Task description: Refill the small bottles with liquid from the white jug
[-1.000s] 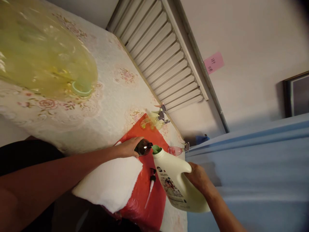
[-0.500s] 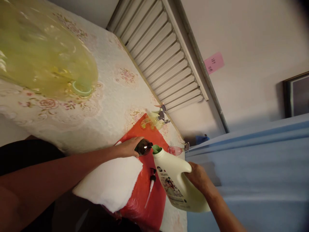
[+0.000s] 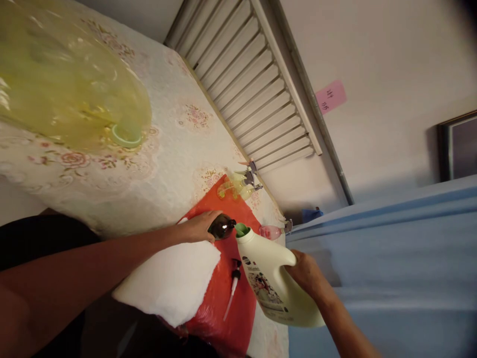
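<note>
My left hand point(image 3: 199, 227) is closed round a dark brown bottle point(image 3: 222, 226) with no pump on its neck. In my right hand point(image 3: 307, 271) is the handle of a big pale green jug point(image 3: 274, 281), tilted so that its green spout point(image 3: 242, 229) meets the bottle's mouth. Whether liquid flows between them I cannot make out. A black pump head with a white dip tube point(image 3: 234, 279) lies on the red plastic sheet point(image 3: 238, 318) below. Under my left forearm a white cloth point(image 3: 171, 283) is spread.
Several spray bottles point(image 3: 240, 184) with yellowish liquid stand behind the red sheet, and a pink spray bottle point(image 3: 270, 232) is beside the jug. A large yellow plastic bag point(image 3: 70, 84) rests on the flowered tablecloth point(image 3: 171, 164). A radiator point(image 3: 246, 84) and blue curtain point(image 3: 402, 258) border the table.
</note>
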A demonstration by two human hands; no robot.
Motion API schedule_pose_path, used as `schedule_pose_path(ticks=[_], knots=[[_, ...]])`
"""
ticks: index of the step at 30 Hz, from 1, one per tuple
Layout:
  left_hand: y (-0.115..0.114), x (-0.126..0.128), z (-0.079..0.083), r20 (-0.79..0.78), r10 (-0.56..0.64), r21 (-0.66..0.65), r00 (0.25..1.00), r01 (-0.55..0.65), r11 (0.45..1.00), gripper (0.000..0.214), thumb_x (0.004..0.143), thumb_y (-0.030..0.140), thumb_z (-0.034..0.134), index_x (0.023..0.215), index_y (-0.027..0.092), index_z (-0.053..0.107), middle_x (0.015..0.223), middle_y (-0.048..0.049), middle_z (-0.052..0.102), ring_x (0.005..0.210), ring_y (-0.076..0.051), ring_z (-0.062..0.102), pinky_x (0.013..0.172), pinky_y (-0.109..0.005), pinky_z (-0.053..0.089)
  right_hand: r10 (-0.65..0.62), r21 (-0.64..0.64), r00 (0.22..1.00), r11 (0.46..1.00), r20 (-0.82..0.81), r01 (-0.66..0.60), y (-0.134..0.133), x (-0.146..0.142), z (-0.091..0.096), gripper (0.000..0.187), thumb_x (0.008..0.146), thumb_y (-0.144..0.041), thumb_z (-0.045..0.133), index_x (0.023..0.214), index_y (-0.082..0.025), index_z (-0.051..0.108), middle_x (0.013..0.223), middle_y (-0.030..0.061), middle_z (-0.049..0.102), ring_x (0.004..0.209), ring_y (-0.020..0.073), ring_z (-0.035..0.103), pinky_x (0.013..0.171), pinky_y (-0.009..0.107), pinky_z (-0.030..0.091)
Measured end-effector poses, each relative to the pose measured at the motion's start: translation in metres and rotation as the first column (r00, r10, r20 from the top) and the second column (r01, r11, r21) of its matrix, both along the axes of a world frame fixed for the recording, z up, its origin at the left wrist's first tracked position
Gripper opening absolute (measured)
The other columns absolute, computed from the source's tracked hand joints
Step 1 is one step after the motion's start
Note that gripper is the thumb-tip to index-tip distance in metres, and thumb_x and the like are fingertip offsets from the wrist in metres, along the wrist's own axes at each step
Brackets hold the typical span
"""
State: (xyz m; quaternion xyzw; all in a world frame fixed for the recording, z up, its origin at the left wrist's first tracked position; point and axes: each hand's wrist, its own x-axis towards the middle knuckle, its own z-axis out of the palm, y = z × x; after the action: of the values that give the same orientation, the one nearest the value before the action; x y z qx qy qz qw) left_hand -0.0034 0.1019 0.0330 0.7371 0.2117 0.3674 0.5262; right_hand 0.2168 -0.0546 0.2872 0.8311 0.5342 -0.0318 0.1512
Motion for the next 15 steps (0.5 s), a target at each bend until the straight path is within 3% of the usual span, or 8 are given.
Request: schedule_pose_path(ticks=[15], knots=[[-0.0005, -0.0003, 0.0003, -0.011, 0.009, -0.024, 1.000, -0.009, 1.000, 0.081, 0.058, 0.021, 0.078, 0.133, 0.028, 0.050, 0.130, -0.0063, 0.061, 0.121, -0.034, 0.055, 0.095, -0.040, 0.045, -0.022, -0.001, 1.000, 1.000, -0.018, 0.022, 0.0003, -0.0020, 0.0011, 0.013, 0.079, -0.020, 0.055, 0.079, -0.018, 0.068, 0.078, 0.0072, 0.075, 0.078, 0.0215, 0.070, 0.060, 0.023, 0.041]])
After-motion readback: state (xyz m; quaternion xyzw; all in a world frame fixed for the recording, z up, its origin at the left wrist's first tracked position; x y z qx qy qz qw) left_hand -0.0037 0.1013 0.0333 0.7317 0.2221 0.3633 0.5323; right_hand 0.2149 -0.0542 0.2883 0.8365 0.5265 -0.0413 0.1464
